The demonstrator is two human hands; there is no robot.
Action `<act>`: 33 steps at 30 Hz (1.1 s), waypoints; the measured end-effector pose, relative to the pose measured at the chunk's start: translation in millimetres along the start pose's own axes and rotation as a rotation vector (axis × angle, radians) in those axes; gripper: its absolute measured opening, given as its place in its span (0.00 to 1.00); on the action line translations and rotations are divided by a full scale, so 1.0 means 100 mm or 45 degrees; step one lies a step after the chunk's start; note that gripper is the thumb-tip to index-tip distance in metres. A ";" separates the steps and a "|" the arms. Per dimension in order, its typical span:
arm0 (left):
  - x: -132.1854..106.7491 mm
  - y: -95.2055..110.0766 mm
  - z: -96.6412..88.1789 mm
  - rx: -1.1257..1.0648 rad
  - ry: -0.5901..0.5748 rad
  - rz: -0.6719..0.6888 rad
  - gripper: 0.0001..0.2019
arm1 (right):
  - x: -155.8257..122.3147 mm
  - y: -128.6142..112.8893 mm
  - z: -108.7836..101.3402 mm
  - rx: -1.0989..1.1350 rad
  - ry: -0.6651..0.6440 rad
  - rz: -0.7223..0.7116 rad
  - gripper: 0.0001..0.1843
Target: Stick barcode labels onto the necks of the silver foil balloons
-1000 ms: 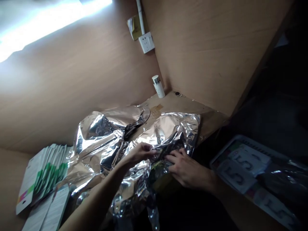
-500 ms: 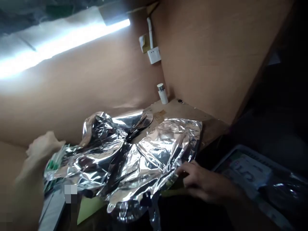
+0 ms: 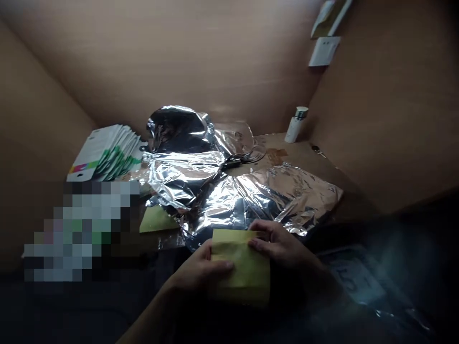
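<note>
In the head view a yellow rectangular piece of paper [image 3: 242, 274] is held in front of me, below the table's front edge. My left hand [image 3: 204, 267] grips its left side, thumb lying across the front. At its upper right, my right hand [image 3: 281, 242] pinches the edge between thumb and fingers. Whether the paper is a single sheet or an envelope I cannot tell. Just beyond my hands lies crumpled silver foil [image 3: 229, 200], spread over the tabletop. Another yellow paper [image 3: 157, 220] lies partly under the foil to the left.
A fanned stack of white and green packets [image 3: 111, 150] sits at the back left. A white bottle with a silver cap [image 3: 294, 125] stands in the right corner near some keys [image 3: 318, 151]. Brown walls enclose the table. A tray [image 3: 353, 277] shows dimly at lower right.
My left hand has left the packets at the left, and my right hand has let go of the foil. Both now hold the yellow paper. The view has turned left and down.
</note>
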State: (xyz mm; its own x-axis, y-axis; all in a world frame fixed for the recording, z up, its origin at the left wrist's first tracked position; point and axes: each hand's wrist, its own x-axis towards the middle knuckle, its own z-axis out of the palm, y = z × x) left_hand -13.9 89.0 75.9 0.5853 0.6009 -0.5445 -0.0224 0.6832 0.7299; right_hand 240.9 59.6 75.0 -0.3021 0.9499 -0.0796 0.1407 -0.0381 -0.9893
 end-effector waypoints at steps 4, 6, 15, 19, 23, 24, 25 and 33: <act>-0.13 -0.12 -0.29 -0.114 0.163 -0.005 0.26 | 0.04 0.01 0.15 -0.657 0.309 -0.505 0.10; -0.21 -0.14 -0.33 -0.164 0.147 0.055 0.26 | 0.03 -0.02 0.24 -0.838 0.231 -0.642 0.09; -0.47 -0.20 -0.33 -0.340 -0.239 0.168 0.45 | 0.06 -0.05 0.51 -0.897 0.096 -0.598 0.09; -0.60 -0.24 -0.40 -0.140 -0.243 0.131 0.42 | 0.08 -0.08 0.55 -0.738 0.087 -0.597 0.07; -0.68 -0.21 -0.45 0.135 -0.249 0.197 0.35 | 0.13 -0.21 0.56 -0.430 0.046 -0.398 0.05; -0.69 -0.21 -0.46 0.197 -0.257 0.240 0.34 | 0.14 -0.24 0.56 -0.363 0.029 -0.348 0.05; -0.68 -0.22 -0.47 0.261 -0.255 0.288 0.33 | 0.15 -0.27 0.55 -0.316 0.015 -0.307 0.05; -0.66 -0.19 -0.45 0.543 -0.248 0.472 0.31 | 0.15 -0.26 0.53 -0.396 0.057 -0.203 0.05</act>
State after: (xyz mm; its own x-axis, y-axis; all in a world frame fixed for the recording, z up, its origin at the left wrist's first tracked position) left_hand -88.2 54.9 79.0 0.7396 0.6525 -0.1650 0.0502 0.1909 0.9803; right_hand 182.8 58.7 93.0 -0.3026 0.9493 0.0851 0.3774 0.2013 -0.9039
